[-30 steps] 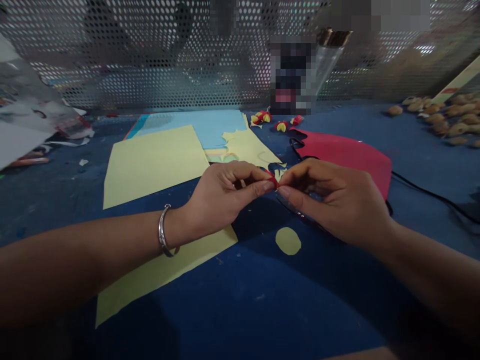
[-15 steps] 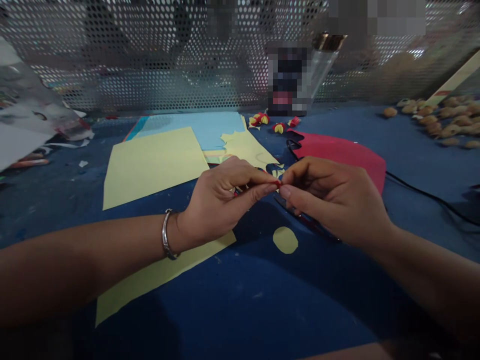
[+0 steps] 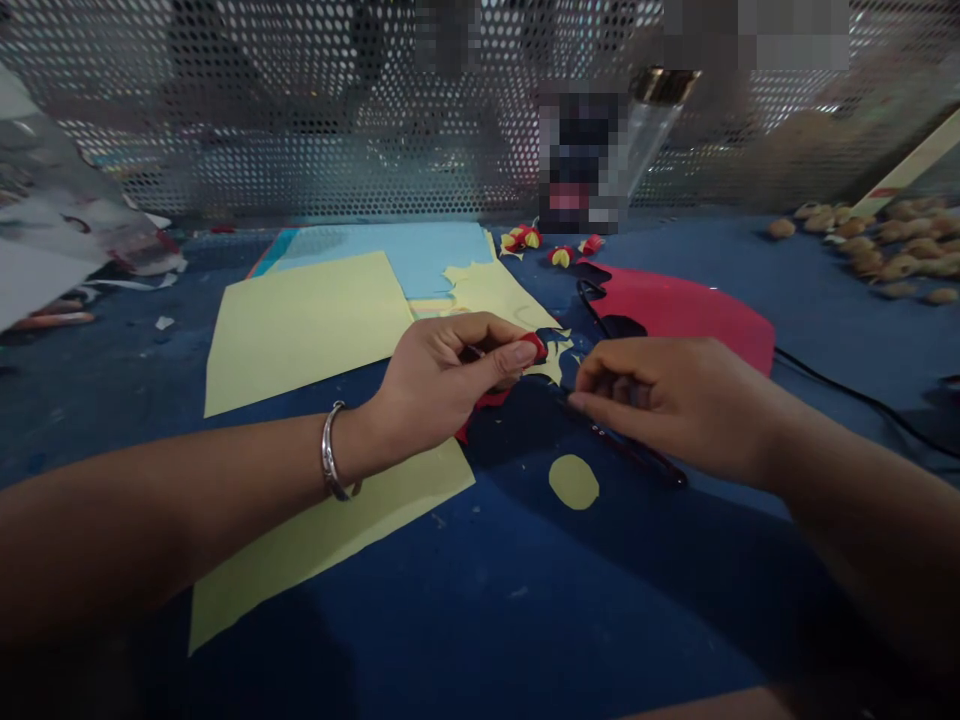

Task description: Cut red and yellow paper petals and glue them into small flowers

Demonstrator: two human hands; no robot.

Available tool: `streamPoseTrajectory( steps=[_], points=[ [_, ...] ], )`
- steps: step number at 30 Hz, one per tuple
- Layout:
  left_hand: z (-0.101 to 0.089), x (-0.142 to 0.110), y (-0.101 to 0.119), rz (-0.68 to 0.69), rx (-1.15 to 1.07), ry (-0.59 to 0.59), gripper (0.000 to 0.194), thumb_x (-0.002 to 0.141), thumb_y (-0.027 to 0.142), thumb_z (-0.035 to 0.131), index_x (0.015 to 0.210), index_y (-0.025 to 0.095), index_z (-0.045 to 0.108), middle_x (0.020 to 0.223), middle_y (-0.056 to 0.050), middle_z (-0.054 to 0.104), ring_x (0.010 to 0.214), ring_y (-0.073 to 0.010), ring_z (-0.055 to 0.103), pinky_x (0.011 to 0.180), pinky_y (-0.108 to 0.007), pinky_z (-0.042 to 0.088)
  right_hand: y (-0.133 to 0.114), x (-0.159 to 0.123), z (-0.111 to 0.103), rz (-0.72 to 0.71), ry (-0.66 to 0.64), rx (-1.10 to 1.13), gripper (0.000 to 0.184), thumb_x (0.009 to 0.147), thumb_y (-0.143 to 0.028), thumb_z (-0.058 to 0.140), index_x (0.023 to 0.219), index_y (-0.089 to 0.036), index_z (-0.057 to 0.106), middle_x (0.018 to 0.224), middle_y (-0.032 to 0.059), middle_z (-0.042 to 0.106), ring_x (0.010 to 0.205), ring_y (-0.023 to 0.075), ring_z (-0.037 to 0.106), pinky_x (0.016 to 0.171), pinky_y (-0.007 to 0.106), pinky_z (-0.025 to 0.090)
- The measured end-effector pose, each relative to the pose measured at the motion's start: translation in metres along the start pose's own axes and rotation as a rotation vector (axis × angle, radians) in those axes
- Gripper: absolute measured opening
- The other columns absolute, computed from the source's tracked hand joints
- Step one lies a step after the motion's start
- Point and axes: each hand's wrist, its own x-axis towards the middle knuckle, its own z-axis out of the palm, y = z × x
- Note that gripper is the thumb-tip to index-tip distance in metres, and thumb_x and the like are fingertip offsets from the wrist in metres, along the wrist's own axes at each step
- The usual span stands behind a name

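Currently, the left hand (image 3: 442, 378) pinches a small red piece (image 3: 535, 347) near mid-view; whether the right hand (image 3: 671, 405), at its four o'clock, grips anything I cannot tell. Red-and-yellow pieces (image 3: 560, 257) at twelve o'clock look finished; the yellow disc (image 3: 574, 482) at five o'clock lies flat, seemingly unworked.

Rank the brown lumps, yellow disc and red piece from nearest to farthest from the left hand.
1. Red piece: pinched in the left hand.
2. Yellow disc: lying flat to that hand's right.
3. Brown lumps: far right, at the back.
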Motion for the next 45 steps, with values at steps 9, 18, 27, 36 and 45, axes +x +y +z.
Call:
streamPoseTrajectory(
  steps=[9,18,27,36,45],
  points=[
    [-0.004,0.006,-0.006,0.044,-0.057,0.034,0.015,0.087,0.033,0.082,0.081,0.020,0.077,0.073,-0.001,0.072,0.066,-0.0115,0.063,0.056,-0.025,0.049,0.024,-0.005,-0.005,-0.079,-0.164,-0.158,0.022,0.087,-0.039,0.075,0.073,-0.026,0.064,0.068,0.0023,0.068,0.052,0.0168,0.055,0.047,0.031,0.033],
    [-0.008,0.011,-0.013,-0.023,-0.146,0.049,0.013,0.086,0.031,0.083,0.083,0.019,0.078,0.077,-0.002,0.074,0.064,-0.0101,0.062,0.056,-0.024,0.048,0.020,-0.004,-0.002,0.115,-0.223,-0.171,0.016,0.083,-0.033,0.074,0.080,-0.026,0.059,0.064,0.0009,0.066,0.054,0.0187,0.059,0.048,0.032,0.039],
    [-0.004,0.010,-0.005,-0.141,-0.271,-0.116,0.019,0.090,0.023,0.079,0.075,0.014,0.071,0.065,0.001,0.060,0.059,-0.0068,0.049,0.062,-0.024,0.045,0.015,-0.001,-0.006,0.139,-0.239,-0.034,0.015,0.081,-0.029,0.067,0.095,-0.025,0.061,0.068,0.0005,0.064,0.055,0.0178,0.058,0.052,0.032,0.045],
    [-0.008,0.013,-0.016,-0.180,-0.316,-0.169,0.021,0.087,0.032,0.084,0.084,0.014,0.074,0.080,-0.003,0.071,0.073,-0.0104,0.062,0.074,-0.027,0.051,0.000,-0.004,-0.014,-0.107,0.115,-0.105,0.018,0.098,-0.036,0.060,0.096,-0.025,0.074,0.083,0.0056,0.074,0.068,0.0206,0.066,0.062,0.035,0.051],
    [-0.008,0.011,-0.013,-0.176,-0.217,-0.200,0.025,0.087,0.038,0.084,0.087,0.015,0.074,0.079,-0.001,0.070,0.071,-0.0099,0.060,0.071,-0.025,0.048,-0.002,-0.004,-0.012,-0.301,0.177,-0.258,0.021,0.101,-0.022,0.057,0.102,-0.017,0.078,0.088,0.0060,0.078,0.078,0.0179,0.073,0.067,0.030,0.053]
  ],
)
